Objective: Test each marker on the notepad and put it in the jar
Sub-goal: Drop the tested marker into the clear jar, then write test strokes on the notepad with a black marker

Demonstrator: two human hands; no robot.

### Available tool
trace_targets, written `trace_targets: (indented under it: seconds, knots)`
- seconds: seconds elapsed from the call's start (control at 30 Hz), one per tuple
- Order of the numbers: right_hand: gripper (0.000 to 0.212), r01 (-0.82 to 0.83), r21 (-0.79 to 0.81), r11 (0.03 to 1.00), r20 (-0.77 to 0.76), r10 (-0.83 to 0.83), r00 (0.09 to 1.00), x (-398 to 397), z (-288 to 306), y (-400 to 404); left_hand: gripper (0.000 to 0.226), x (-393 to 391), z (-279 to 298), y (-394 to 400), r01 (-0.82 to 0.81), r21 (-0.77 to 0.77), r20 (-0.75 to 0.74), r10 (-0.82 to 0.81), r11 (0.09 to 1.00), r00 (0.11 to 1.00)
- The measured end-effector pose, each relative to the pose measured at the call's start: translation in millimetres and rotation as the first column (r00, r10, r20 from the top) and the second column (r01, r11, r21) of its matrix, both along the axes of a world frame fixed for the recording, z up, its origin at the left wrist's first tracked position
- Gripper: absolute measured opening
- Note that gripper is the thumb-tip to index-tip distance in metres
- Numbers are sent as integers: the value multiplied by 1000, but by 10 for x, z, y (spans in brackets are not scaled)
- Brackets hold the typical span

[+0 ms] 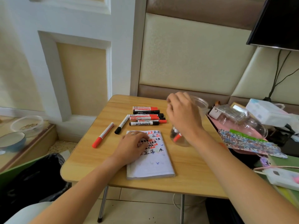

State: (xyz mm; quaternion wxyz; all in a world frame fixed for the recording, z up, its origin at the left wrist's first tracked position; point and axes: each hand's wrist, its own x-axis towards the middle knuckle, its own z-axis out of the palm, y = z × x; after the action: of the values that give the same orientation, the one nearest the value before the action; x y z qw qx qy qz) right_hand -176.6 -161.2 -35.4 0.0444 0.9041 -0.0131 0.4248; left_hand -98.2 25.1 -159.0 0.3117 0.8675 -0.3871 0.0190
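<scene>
Markers (148,117) behind notepad (150,156); jar (181,136) right of notepad.

Pale wood-grain bench (90,160), smooth with a soft sheen, on thin bright metal legs (102,206). Matt white paper notepad (152,160), ink-marked. Glossy plastic markers (146,118) at 12 o'clock of it. Clear smooth plastic jar (200,104) at 2 o'clock. Crinkled glossy black plastic bag (37,180) at 8 o'clock.

White panelled wall (77,46), padded beige wall panels (191,59), wooden folding table (90,159), tiled floor (142,210).
</scene>
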Motion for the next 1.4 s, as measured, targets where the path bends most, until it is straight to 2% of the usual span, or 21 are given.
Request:
trace_targets:
  seconds: [0.07,0.17,0.27,0.4,0.57,0.67,0.8,0.9,1.0,1.1,1.2,1.37,1.4]
  knots:
    - [7,-86,52,995,-100,91,991,119,-90,107,21,64,-6,-13,-1,4,27,1,1000,1000]
    - [13,-125,113,986,-217,148,965,358,-328,176,19,119,19,-51,-38,-62,16,39,997,999]
    - [16,-59,234,970,-319,134,938,608,-554,144,22,138,31,-89,-82,-100,14,84,992,996]
    - [17,49,261,964,-413,66,909,783,-778,51,25,100,-15,-112,-97,-94,85,106,991,991]
    - [11,63,304,951,-419,74,905,853,-904,-1,24,94,-33,-114,-104,-105,118,116,989,986]
    - [10,52,319,946,-481,114,869,896,-898,-1,23,91,-40,-109,-99,-115,119,113,988,986]
    - [11,77,255,964,-548,79,833,906,-869,23,22,81,-47,-112,-101,-112,133,116,988,984]
    - [8,61,274,960,-497,87,864,837,-816,95,20,61,-33,-103,-91,-109,162,108,990,981]
    - [6,-4,349,937,-366,141,920,674,-750,170,13,48,-34,-81,-92,-142,188,118,986,975]
    - [9,-105,568,816,-225,276,934,381,-693,253,20,28,-34,-83,-81,-151,222,113,985,969]
    - [11,-142,801,582,-133,403,906,117,-745,306,33,-15,0,-86,-17,-157,242,55,987,969]
    - [18,-162,963,215,48,454,890,-80,-877,267,30,4,-6,-78,39,-127,258,-5,991,966]
    - [18,-152,974,168,58,460,886,-101,-883,256,29,20,-13,-81,51,-109,267,-20,993,963]
